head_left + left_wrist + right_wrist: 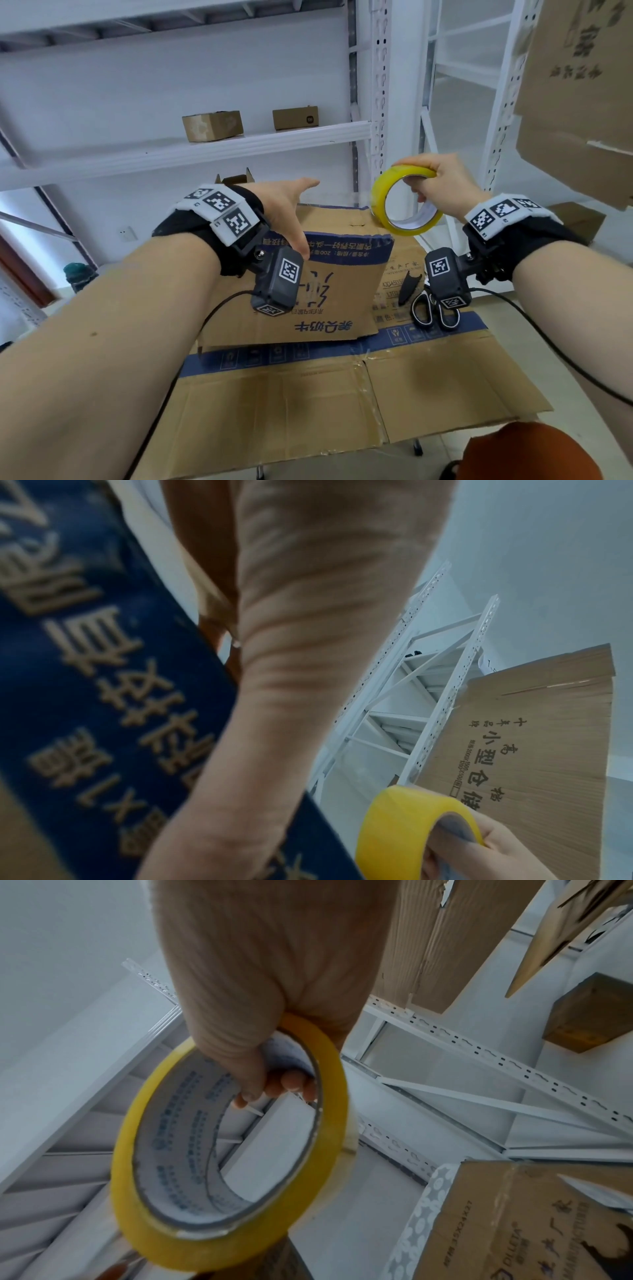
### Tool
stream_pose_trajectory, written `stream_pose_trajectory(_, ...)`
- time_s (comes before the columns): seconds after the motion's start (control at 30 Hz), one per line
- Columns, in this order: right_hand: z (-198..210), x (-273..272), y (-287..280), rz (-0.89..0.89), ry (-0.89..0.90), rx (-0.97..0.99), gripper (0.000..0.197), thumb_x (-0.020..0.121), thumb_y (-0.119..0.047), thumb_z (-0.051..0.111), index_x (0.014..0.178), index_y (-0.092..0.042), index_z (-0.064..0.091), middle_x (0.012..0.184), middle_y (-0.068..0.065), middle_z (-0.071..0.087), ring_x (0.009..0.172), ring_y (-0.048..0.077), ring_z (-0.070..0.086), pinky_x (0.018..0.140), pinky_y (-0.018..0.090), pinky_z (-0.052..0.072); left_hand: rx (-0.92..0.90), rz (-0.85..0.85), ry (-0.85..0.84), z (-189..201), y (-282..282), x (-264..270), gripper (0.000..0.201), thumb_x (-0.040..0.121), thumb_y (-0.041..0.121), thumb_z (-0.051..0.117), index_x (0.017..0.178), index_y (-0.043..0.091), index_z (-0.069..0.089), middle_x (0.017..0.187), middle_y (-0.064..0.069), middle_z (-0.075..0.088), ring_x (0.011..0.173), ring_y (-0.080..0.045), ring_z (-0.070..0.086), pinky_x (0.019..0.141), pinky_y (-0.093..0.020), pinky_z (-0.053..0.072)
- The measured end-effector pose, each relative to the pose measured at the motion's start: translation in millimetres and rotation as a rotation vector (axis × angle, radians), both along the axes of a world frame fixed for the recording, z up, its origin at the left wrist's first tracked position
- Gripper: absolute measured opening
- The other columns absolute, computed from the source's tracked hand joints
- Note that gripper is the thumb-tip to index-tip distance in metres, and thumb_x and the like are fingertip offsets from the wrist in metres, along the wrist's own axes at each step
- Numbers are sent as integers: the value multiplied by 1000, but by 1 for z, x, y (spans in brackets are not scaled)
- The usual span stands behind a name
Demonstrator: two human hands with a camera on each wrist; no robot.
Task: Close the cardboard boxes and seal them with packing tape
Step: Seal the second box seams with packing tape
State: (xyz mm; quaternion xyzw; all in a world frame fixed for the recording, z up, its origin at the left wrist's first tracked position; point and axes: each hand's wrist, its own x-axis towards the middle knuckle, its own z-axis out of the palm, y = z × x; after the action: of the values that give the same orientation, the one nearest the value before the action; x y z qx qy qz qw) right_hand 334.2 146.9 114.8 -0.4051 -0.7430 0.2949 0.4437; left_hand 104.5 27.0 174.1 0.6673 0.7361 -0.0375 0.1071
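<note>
My right hand (442,185) clamped on yellow tape roll (404,202) — fingers hooked through core, roll on edge, hole facing me, just above box's far right corner. Left hand (287,216) flat, fingers straight, pressing cardboard box (308,287) lid — box runs away from me, blue band, "200" readable. Scissors (431,308) on flattened cardboard (445,383).

Bare forearms, black wrist straps (493,236), white marker-tag bands (219,209), black camera modules (275,281), black cables (548,342), perhaps orange clothing (524,452)

Both bare forearms reach forward, the left hand (287,209) flat with fingers straight, the right hand (442,185) raised, fingers curled through a yellow ring
</note>
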Motion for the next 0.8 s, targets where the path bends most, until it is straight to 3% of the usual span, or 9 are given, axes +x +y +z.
stream_pose_trajectory(0.1,-3,-10,-7,52,-16,12,34,91,5,51,107,-18,68,78,-2,59,68,9,50,62,23,46,-49,24,51,-1,-4,-8,125,62,30,89,151,35,1,152,-4,33,132,-27,41,105,-45,41)
stream_pose_trajectory(0.27,-6,-23,-15,61,20,32,32,91,4,53,110,-18,67,78,-8,59,68,4,51,57,12,44,-91,40,112,-12,-8,-8,129,63,24,88,152,33,-5,155,-4,27,135,-28,38,100,-44,41)
stream_pose_trajectory(0.4,-6,-22,-14,55,34,22,33,91,5,52,110,-18,67,77,-7,59,66,3,51,52,10,44,-97,33,104,-11,-4,1,134,62,26,89,151,34,-10,156,-5,27,131,-30,43,94,-43,47)
stream_pose_trajectory(0.57,-8,-23,-13,46,65,18,33,91,7,51,113,-13,67,75,-9,58,63,2,51,53,10,43,-56,1,49,-21,8,21,134,59,42,88,151,33,-10,156,-4,26,133,-28,42,102,-47,43)
stream_pose_trajectory(0.7,-8,-23,-11,47,47,32,33,90,6,52,111,-14,68,78,-7,60,67,3,52,55,13,44,-1,-34,-55,-29,19,35,133,60,44,87,152,31,-9,158,-2,23,137,-25,37,106,-42,39)
stream_pose_trajectory(0.8,-9,-22,-11,56,48,29,34,90,6,52,111,-15,68,79,-8,61,67,1,53,56,10,43,26,-31,-79,-34,22,38,130,62,44,86,152,29,-7,157,-3,26,137,-25,37,105,-40,39)
